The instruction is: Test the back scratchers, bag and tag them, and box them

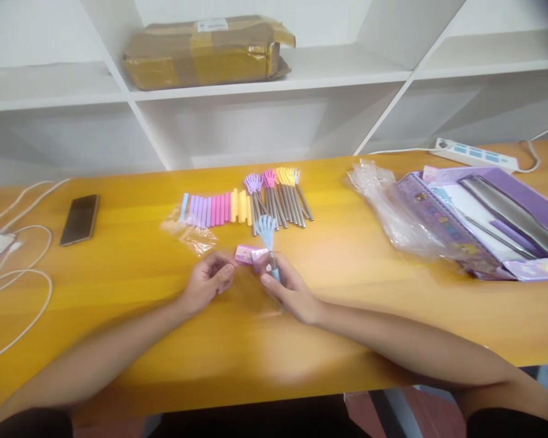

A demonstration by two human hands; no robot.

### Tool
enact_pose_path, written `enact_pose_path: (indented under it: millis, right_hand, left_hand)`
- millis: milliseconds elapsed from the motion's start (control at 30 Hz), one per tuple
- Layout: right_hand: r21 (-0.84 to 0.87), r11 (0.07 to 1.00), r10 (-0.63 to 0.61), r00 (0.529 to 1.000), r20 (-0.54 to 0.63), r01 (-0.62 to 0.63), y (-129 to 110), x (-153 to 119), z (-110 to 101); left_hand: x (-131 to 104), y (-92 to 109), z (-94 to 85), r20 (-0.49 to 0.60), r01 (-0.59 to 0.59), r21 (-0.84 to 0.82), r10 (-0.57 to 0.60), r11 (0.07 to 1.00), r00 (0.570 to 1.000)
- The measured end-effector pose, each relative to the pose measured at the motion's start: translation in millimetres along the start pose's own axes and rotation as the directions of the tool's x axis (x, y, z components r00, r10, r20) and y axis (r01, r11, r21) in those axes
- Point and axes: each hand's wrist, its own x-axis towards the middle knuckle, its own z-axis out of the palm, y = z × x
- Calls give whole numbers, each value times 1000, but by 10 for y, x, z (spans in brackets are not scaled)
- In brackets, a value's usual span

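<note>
While claw (265,226) in hand (295,291), rod (500,237) in box (525,193)

Wears short black sleeves (31,424) at eight and four o'clock, dark clothing (256,420) at six; leaves both forearms (123,337) bare.

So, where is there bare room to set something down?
Bare tabletop lies between the phone and the small wrapper, and between the right hand and the larger plastic. Crowded: the middle, with tubes, rods and the left hand.
</note>
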Motion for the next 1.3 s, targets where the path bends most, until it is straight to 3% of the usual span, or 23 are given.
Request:
enact_pose_path:
  millis: [167,267,367,433,500,600,733,900,1100,1200,1300]
  right_hand:
    - [-56,995,89,993,83,-84,5,57,-44]
    - [-59,994,96,994,50,-93,17,82,-59]
    - [-79,995,64,998,-13,-65,37,106,-76]
    - [-87,995,53,998,-19,-55,44,118,-85]
    - [-89,994,57,998,3,-57,38,126,-90]
    - [-87,994,68,997,36,-64,13,139,-88]
    - [-145,989,43,999,32,-38,-12,158,-86]
    - [-172,985,26,997,71,-13,2,150,-76]
    - [-195,981,11,998,-57,-22,75,142,30]
    - [-171,985,-3,995,-98,-14,115,139,22]
    - [-158,987,-23,997,-78,10,122,134,-48]
  left_hand:
    - [9,70,32,-217,-105,13,106,994,971]
    - [6,99,45,-240,-175,29,177,984,955]
    - [-27,79,46,-79,-137,108,146,985,986]
    - [-48,49,48,80,-45,196,30,980,996]
    - [-57,23,57,204,21,290,-83,957,975]
    - [-50,15,83,250,6,400,-116,916,961]
    - [-28,53,109,180,-104,420,30,902,983]
    - [-19,92,102,78,-191,472,175,861,982]
    - [-28,152,135,121,-265,519,237,813,964]
    - [-28,156,133,72,-225,477,217,850,973]
    - [-10,128,90,-70,-125,334,157,934,985]
